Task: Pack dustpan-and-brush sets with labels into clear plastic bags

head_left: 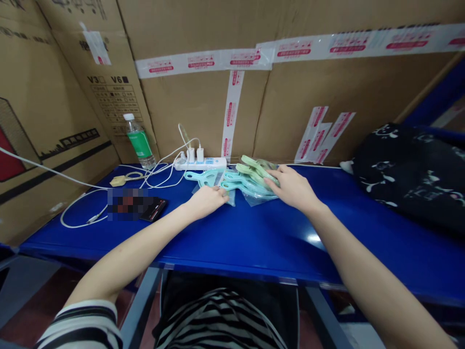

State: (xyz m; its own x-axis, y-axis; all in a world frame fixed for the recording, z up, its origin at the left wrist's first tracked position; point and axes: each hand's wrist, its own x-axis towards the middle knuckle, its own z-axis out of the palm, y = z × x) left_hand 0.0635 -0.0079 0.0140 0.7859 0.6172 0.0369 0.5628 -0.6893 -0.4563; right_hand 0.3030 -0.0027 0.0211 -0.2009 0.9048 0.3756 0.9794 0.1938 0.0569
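My left hand (208, 201) is closed at the near edge of a light-blue plastic piece (196, 177) with a looped handle, in a clear bag with a barcode label. Its fingertips are partly hidden. Just right of it, more light-blue handled pieces (241, 185) lie stacked in clear wrapping. On top rest pale green handled pieces (252, 167), slightly tilted, their handles pointing left. My right hand (293, 190) grips the right end of the green pieces, thumb below and fingers above. What kind of article they are, I cannot make out.
Behind stands a white power strip (214, 164) with chargers and loose white cables (160, 180). A water bottle (140, 143) and a dark phone-like object (154, 209) are left. A black patterned bag (407, 174) sits right. Cardboard (189, 106) walls in the blue table (232, 237).
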